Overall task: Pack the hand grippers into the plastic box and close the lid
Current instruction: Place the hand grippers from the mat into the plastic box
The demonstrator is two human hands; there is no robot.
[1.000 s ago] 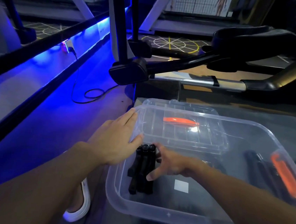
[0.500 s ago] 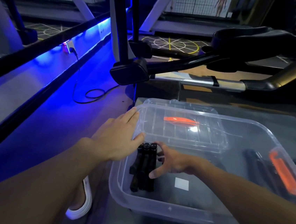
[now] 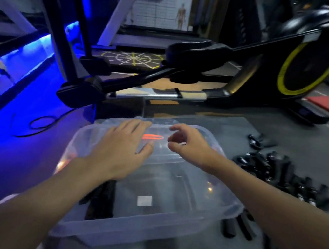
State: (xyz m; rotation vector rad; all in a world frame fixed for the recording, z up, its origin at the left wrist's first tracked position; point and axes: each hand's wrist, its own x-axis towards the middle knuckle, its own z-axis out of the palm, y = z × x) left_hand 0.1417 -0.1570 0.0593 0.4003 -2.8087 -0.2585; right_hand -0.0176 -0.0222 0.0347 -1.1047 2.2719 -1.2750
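- Left hand (image 3: 120, 150) has slid from the far-left corner of the plastic box (image 3: 148, 230) to lie palm down over the clear lid (image 3: 165, 154). Its fingers are straight and a little spread. Blur hides whether it presses or only hovers.
- Black hand grippers (image 3: 101, 198) stand bundled in the box's near-left corner with nothing touching them, so that batch looks packed.
- That lid lies loose across the far part of the box. Its orange latch (image 3: 152, 137) shows between the two hands, and the box is not closed.
- Right hand (image 3: 187, 147) has let go of the bundle and lifted to the far side, above the lid. Its fingers are loosely curled with thumb and forefinger apart, and they hold nothing.
- On the grey mat (image 3: 240, 132) to the right, a pile of grippers (image 3: 286, 177) waits near the box, and a few more (image 3: 238, 225) lie just beside its near-right corner. Packing therefore seems far from done. The hands over the lid suggest it is being shifted, not shut.
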